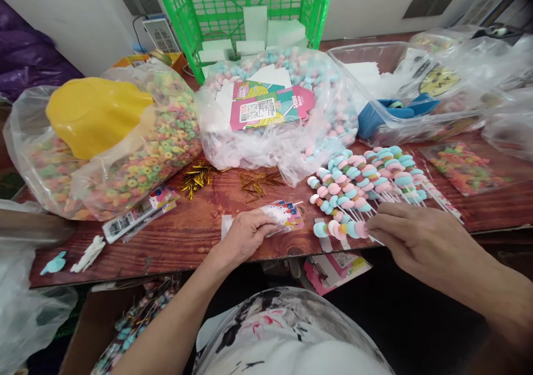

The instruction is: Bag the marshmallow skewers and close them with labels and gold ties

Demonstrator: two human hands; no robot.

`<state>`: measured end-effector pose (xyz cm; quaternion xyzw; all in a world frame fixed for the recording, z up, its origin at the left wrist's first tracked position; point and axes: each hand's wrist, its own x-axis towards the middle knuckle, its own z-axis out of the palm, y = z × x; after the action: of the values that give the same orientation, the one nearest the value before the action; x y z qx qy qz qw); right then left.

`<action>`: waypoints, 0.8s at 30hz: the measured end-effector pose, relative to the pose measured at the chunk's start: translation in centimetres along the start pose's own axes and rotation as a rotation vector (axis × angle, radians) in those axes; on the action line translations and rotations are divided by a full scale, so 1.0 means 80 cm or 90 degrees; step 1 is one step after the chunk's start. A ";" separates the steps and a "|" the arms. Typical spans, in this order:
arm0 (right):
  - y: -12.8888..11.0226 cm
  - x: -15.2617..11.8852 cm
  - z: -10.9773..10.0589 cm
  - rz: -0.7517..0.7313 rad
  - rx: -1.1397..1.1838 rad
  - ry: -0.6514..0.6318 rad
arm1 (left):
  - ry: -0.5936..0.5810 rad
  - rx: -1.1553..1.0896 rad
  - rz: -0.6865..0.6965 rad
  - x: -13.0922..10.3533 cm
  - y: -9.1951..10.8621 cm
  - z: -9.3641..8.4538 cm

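My left hand [245, 233] is closed on a small stack of printed plastic bags [285, 218] near the table's front edge. To the right, my right hand [402, 228] pinches the stick end of a candy skewer [337, 229] threaded with blue, white, pink and orange pieces. Just beyond that hand lies a pile of similar candy skewers [353, 178], their white sticks pointing toward me. Gold twist ties [256, 185] lie past the left hand, with a denser bunch of gold ties [197, 178] further left.
Across the back stand a bag of candy rings [166, 142] with a yellow cloth-like piece [97, 111], a bag of pink and blue candies [333, 114], a green crate [250, 3] and a clear bin [416, 121]. A carton of wrapped skewers [137, 319] sits below the table's left side.
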<state>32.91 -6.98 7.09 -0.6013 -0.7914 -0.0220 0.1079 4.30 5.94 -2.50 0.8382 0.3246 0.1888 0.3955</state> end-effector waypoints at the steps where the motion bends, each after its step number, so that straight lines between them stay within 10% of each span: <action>1: 0.001 -0.004 -0.002 0.018 0.041 0.026 | 0.004 -0.006 -0.008 0.001 -0.001 0.000; 13: -0.025 -0.044 0.026 0.228 0.268 0.255 | 0.046 -0.048 -0.043 0.007 -0.006 0.002; 24: -0.037 -0.041 0.047 0.147 0.264 0.210 | 0.050 -0.063 -0.052 0.005 -0.004 0.005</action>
<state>30.34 -10.32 3.02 -0.6410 -0.6769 0.0550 0.3575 4.63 6.16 -2.98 0.7953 0.3645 0.2213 0.4309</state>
